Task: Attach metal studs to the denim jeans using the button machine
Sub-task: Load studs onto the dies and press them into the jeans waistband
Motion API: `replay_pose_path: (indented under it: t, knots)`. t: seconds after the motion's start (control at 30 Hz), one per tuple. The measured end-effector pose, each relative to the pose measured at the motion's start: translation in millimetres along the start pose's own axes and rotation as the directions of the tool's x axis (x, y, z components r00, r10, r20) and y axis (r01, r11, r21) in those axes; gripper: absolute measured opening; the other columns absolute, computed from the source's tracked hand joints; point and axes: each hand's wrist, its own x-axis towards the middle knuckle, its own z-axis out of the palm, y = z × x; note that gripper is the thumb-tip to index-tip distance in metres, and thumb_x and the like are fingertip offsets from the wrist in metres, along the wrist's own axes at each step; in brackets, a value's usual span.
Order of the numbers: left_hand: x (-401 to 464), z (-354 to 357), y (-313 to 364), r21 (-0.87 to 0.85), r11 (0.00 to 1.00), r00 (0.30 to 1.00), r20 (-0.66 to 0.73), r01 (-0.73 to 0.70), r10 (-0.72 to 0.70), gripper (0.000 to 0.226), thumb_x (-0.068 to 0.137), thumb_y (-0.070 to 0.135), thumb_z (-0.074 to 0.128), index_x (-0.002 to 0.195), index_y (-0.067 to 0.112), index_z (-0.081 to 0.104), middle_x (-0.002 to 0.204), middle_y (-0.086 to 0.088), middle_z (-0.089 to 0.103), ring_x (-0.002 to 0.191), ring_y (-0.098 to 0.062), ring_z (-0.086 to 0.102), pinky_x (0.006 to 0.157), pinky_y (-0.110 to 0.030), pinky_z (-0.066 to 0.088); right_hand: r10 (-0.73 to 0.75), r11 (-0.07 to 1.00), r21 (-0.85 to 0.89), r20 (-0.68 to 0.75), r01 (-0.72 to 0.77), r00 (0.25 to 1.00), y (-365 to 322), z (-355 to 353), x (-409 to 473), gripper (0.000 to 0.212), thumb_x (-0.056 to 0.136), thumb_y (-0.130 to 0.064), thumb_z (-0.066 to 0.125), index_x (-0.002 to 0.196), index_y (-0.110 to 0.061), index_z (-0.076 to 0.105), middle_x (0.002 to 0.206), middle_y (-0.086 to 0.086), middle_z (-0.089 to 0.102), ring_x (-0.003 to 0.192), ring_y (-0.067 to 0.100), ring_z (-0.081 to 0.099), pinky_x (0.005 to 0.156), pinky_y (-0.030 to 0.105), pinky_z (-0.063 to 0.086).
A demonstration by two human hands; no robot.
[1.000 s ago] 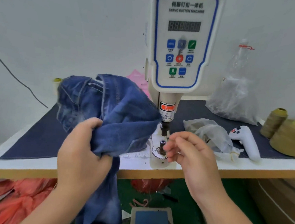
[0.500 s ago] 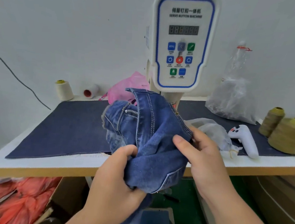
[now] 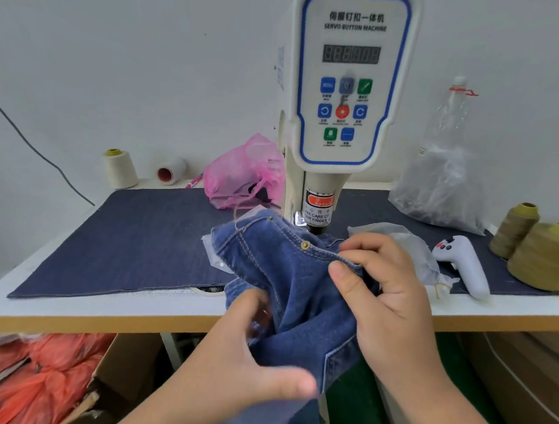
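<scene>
Bunching the blue denim jeans [image 3: 298, 290] under the white servo button machine [image 3: 345, 83], gripped in your left hand [image 3: 243, 353] and pinched by your right hand [image 3: 388, 297], you risk a misplaced stud or nipped fingertips [image 3: 342, 270].

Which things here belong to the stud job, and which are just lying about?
In the job:
denim jeans, gripped by left hand and right hand
button machine
brass stud already on the jeans

Lying about:
pink bag
olive thread cones
white handheld device
clear bag
</scene>
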Motion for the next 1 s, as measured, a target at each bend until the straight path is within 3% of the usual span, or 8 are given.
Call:
replay_pose_path:
  t: [0.17, 0.3, 0.6, 0.73, 0.8, 0.87, 0.93, 1.0]
  knots:
    - [9.3, -9.7, 2.7, -0.414, 0.91, 0.992, -0.128, -0.038, -0.017, 0.067, 0.068, 0.053, 0.083, 0.12, 0.012, 0.069, 0.122, -0.01, 0.071, 0.116, -0.027, 0.066, 0.093, -0.038, 0.054, -0.037, 0.998, -0.046, 0.089, 0.042, 0.995, -0.7, -0.3, -6.0, 0.006, 0.086, -0.038, 0.063, 0.084, -0.034, 0.068, 0.1, -0.016, 0.061, 0.106, 0.013, 0.053, 0.092, 0.017, 0.036]
    - [10.9, -18.9, 3.7, -0.295, 0.954, 0.979, -0.203, -0.058, -0.003, 0.045, 0.08, 0.049, 0.069, 0.121, 0.03, 0.069, 0.12, 0.001, 0.072, 0.114, -0.018, 0.067, 0.092, -0.032, 0.056, -0.058, 0.998, -0.025, 0.141, 0.062, 0.988, -2.0, -1.6, -7.9, 0.006, 0.085, -0.038, 0.06, 0.083, -0.036, 0.066, 0.098, -0.015, 0.059, 0.102, 0.013, 0.054, 0.09, 0.014, 0.035]
    - [9.6, -27.0, -4.2, -0.404, 0.914, 0.994, -0.086, 0.033, -0.074, 0.056, 0.076, 0.048, 0.079, 0.124, 0.023, 0.066, 0.123, -0.01, 0.07, 0.111, -0.032, 0.068, 0.086, -0.049, 0.058, -0.071, 0.997, -0.005, 0.156, 0.072, 0.985, 1.5, -1.2, -9.3, 0.006, 0.085, -0.036, 0.062, 0.083, -0.037, 0.067, 0.098, -0.016, 0.059, 0.101, 0.014, 0.055, 0.089, 0.014, 0.037]
    - [12.0, -33.5, -5.5, -0.458, 0.887, 0.906, -0.396, -0.056, -0.147, 0.057, 0.061, 0.045, 0.082, 0.111, 0.022, 0.066, 0.113, -0.007, 0.072, 0.096, -0.016, 0.072, 0.073, -0.03, 0.057, -0.06, 0.998, 0.019, 0.155, 0.058, 0.986, 2.3, -2.0, -9.0, 0.008, 0.084, -0.035, 0.063, 0.083, -0.033, 0.07, 0.097, -0.015, 0.06, 0.101, 0.017, 0.055, 0.089, 0.016, 0.038]
    - [10.2, -34.6, -0.7, -0.27, 0.961, 0.754, -0.644, -0.066, -0.129, 0.051, 0.061, 0.044, 0.08, 0.106, 0.033, 0.058, 0.109, 0.001, 0.066, 0.088, -0.003, 0.066, 0.077, -0.027, 0.053, -0.052, 0.999, 0.016, 0.158, 0.051, 0.986, 2.0, -2.2, -8.7, 0.007, 0.083, -0.036, 0.063, 0.084, -0.034, 0.07, 0.097, -0.014, 0.06, 0.1, 0.018, 0.056, 0.088, 0.018, 0.039]
    - [4.9, -35.8, 9.5, 0.145, 0.987, 0.658, -0.737, -0.07, 0.155, 0.04, 0.07, 0.043, 0.074, 0.103, 0.042, 0.053, 0.108, 0.011, 0.06, 0.096, 0.0, 0.059, 0.089, -0.024, 0.047, -0.043, 0.999, 0.018, 0.173, 0.041, 0.984, 1.4, -1.8, -8.7, 0.007, 0.082, -0.036, 0.064, 0.084, -0.034, 0.07, 0.096, -0.014, 0.06, 0.099, 0.019, 0.056, 0.087, 0.02, 0.04]
    - [1.1, -32.4, 26.0, 0.499, 0.846, 0.671, -0.564, -0.189, 0.482, 0.023, 0.08, 0.039, 0.066, 0.101, 0.035, 0.059, 0.107, 0.014, 0.059, 0.107, -0.005, 0.056, 0.094, -0.021, 0.041, -0.038, 0.999, 0.017, 0.188, 0.036, 0.981, 1.3, -0.5, -8.6, 0.002, 0.082, -0.032, 0.069, 0.083, -0.032, 0.071, 0.096, -0.014, 0.06, 0.099, 0.018, 0.056, 0.087, 0.02, 0.04]
    - [0.3, -25.4, 44.4, 0.605, 0.717, 0.712, -0.327, -0.348, 0.621, 0.015, 0.085, 0.033, 0.063, 0.095, 0.023, 0.066, 0.106, 0.013, 0.061, 0.107, -0.009, 0.058, 0.092, -0.023, 0.041, -0.035, 0.999, 0.003, 0.193, 0.035, 0.981, 1.3, 1.3, -8.5, 0.003, 0.08, -0.024, 0.072, 0.081, -0.026, 0.073, 0.095, -0.013, 0.06, 0.099, 0.017, 0.055, 0.086, 0.018, 0.039]
